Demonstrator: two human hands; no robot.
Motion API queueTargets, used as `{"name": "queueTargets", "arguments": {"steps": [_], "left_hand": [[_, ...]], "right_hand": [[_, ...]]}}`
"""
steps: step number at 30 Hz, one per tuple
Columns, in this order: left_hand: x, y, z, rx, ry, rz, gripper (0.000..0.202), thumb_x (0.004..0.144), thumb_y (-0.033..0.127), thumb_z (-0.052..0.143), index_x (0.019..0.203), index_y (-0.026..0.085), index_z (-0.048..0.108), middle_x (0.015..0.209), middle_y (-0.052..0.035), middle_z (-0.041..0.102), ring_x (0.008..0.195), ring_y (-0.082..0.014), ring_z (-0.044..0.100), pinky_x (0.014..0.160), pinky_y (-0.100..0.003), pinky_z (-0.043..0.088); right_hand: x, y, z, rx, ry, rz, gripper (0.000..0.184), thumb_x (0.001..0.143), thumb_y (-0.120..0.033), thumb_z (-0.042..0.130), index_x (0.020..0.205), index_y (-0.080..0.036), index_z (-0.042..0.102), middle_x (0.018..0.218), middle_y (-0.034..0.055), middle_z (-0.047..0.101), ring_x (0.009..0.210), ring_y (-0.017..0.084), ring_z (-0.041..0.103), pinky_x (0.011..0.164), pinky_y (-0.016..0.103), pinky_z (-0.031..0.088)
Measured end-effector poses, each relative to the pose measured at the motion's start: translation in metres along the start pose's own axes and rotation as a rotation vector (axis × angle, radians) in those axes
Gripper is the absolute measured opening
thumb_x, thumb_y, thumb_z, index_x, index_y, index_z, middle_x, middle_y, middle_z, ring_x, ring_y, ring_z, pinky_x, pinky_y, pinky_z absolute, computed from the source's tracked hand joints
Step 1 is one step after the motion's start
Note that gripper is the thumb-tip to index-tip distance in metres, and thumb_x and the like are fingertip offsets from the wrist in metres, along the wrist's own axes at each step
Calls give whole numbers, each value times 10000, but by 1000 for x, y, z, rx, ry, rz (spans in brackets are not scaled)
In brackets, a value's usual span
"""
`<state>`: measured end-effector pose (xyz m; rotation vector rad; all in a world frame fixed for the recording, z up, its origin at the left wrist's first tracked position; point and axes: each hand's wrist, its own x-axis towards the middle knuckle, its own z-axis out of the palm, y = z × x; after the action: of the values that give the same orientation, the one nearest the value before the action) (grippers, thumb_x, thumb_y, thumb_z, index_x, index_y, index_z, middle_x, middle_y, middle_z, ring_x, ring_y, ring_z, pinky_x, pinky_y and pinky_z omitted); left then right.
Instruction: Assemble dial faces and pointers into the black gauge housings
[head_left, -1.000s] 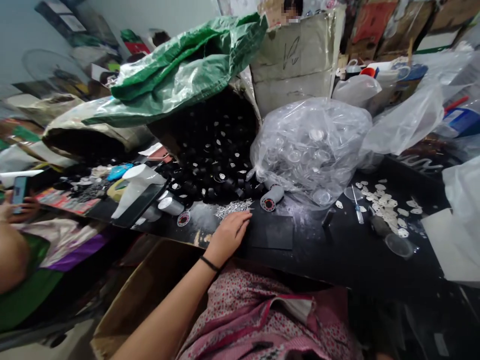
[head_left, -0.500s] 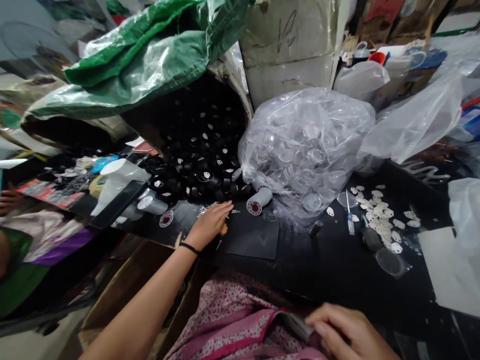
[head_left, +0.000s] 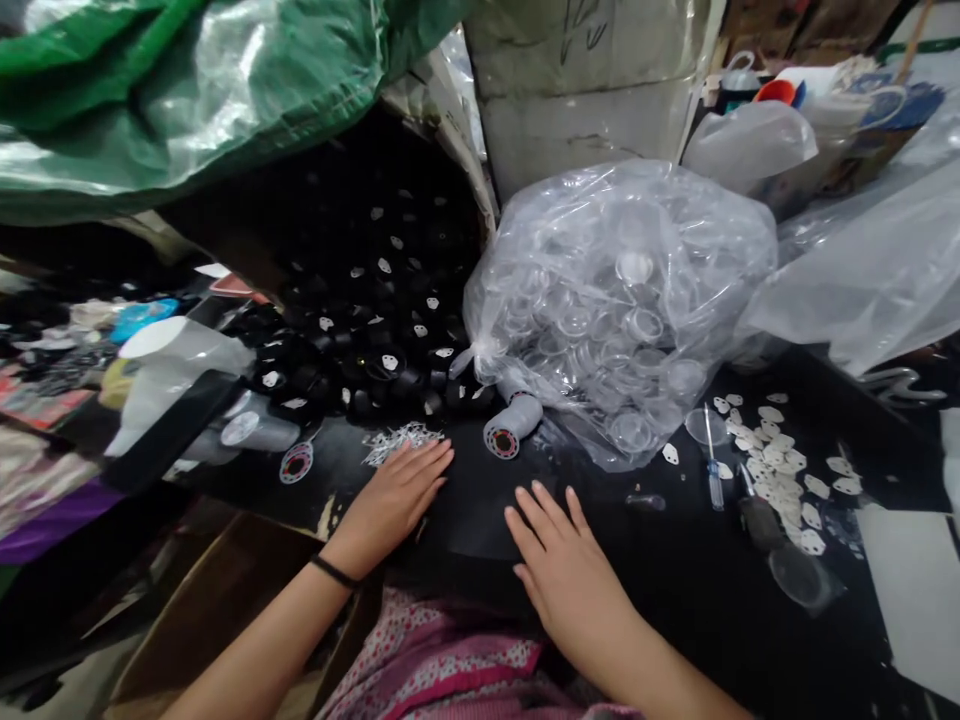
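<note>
My left hand (head_left: 394,495) lies flat on the black table (head_left: 675,570), fingers stretched out, its tips beside a small heap of silvery metal bits (head_left: 397,442). My right hand (head_left: 562,570) also rests palm down with fingers spread, on a dark mat (head_left: 480,500) near the table's front edge. Neither hand holds anything. A white spool with a red-ringed end (head_left: 511,428) lies just beyond both hands. Behind it is a clear plastic bag of transparent round lids (head_left: 615,300) and a large pile of black caps (head_left: 375,320).
White flat pieces (head_left: 780,460), a small screwdriver (head_left: 711,465) and a clear lid (head_left: 795,575) lie at the right. A phone (head_left: 172,430), white containers and another spool (head_left: 259,432) stand at the left. A green plastic sack (head_left: 187,90) overhangs the caps. A cardboard box (head_left: 217,600) sits below the table.
My right hand has come up from my lap and settled flat on the table. My left hand stays by the metal bits. The view has moved closer and down.
</note>
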<state>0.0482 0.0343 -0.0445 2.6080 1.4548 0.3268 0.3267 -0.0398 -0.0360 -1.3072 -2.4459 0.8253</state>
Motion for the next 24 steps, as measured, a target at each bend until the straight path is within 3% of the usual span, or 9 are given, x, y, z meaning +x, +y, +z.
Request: {"name": "queueTargets", "arguments": {"steps": [4, 7, 9, 12, 14, 17, 24], "left_hand": [[-12, -12, -4, 10, 94, -11, 381, 1000, 277, 396, 1226, 160, 679, 1302, -160, 677, 1244, -296, 611, 1148, -568, 367], [-14, -5, -7, -1, 148, 0, 368, 1007, 268, 393, 1202, 152, 683, 1264, -159, 696, 1228, -293, 619, 1143, -563, 378], [-12, 7, -5, -31, 156, 34, 354, 1007, 274, 415, 1255, 185, 652, 1316, -124, 672, 1266, -266, 591, 1146, -516, 392], [-9, 32, 3, -52, 129, 123, 458, 981, 358, 499, 1414, 210, 524, 1479, -97, 545, 1361, -268, 501, 1128, -470, 428], [-10, 46, 11, -8, 111, 181, 575, 954, 421, 541, 1462, 165, 463, 1538, -132, 463, 1394, -304, 458, 1117, -495, 434], [-13, 52, 21, 76, 129, 242, 571, 947, 416, 548, 1422, 103, 504, 1516, -174, 478, 1379, -327, 473, 1111, -527, 432], [-14, 26, 26, 93, 293, 345, 466, 958, 353, 507, 1313, 69, 611, 1402, -217, 587, 1262, -351, 589, 1020, -510, 516]], "right_hand": [[6, -2, -7, 3, 16, -21, 487, 980, -206, 468, 1464, -149, 456, 1575, 130, 379, 1498, 310, 269, 1205, 646, 216], [19, -6, -24, 19, 62, -2, 463, 964, -222, 517, 1426, -185, 507, 1548, 118, 429, 1492, 284, 292, 1219, 623, 185], [37, -8, -36, 21, 127, 98, 570, 933, -263, 593, 1477, -178, 442, 1582, 138, 363, 1503, 287, 264, 1229, 592, 183], [73, -7, -44, -6, 211, 311, 902, 847, -342, 723, 1567, -107, 233, 1644, 212, 135, 1532, 329, 131, 1231, 548, 198], [95, -3, -40, -51, 229, 387, 967, 841, -387, 728, 1579, -91, 176, 1648, 232, 43, 1535, 352, 55, 1227, 556, 177], [115, -1, -26, -153, 241, 385, 888, 890, -422, 666, 1579, -114, 199, 1649, 226, 43, 1534, 364, 32, 1213, 604, 137], [135, -14, -7, -317, 279, 374, 872, 914, -500, 611, 1579, -119, 196, 1632, 255, 126, 1531, 364, 108, 1182, 668, 134]]}}
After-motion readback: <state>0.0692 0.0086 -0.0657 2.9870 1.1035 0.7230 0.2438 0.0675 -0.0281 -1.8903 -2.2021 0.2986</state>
